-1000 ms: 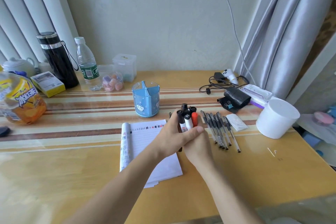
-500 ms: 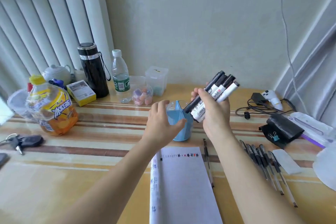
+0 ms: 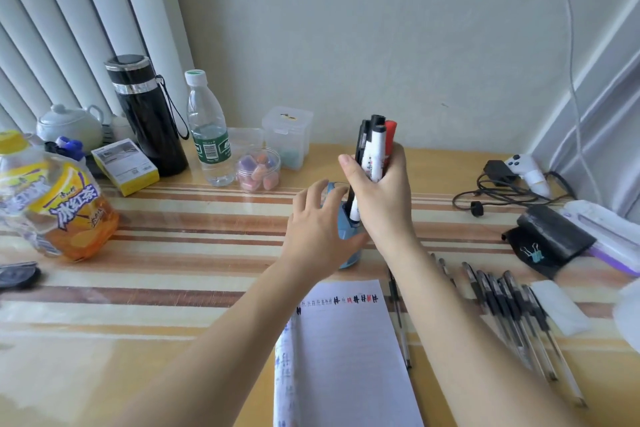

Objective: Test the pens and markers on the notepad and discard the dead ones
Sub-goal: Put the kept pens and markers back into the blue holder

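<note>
My right hand (image 3: 382, 201) grips a bundle of markers (image 3: 375, 146), black-capped ones and a red-capped one, held upright with their lower ends inside the blue pen holder (image 3: 346, 229). My left hand (image 3: 317, 229) wraps around the holder's left side, fingers spread over its rim. The open notepad (image 3: 346, 350) lies in front of it, a row of black and red test marks along its top line. One pen (image 3: 398, 319) lies along the pad's right edge. Several clear pens (image 3: 512, 315) lie in a row to the right.
At the back left stand a black flask (image 3: 147, 114), a water bottle (image 3: 207, 135), clear plastic boxes (image 3: 287, 135) and a yellow box (image 3: 124, 166). An iced-tea bottle (image 3: 55, 204) lies at the left. A black pouch (image 3: 550, 239) and cables (image 3: 502, 191) sit at the right.
My right hand turned the marker bundle from slanted to upright and lowered its ends into the blue holder. My left hand closed in around the holder. The view shifted closer.
</note>
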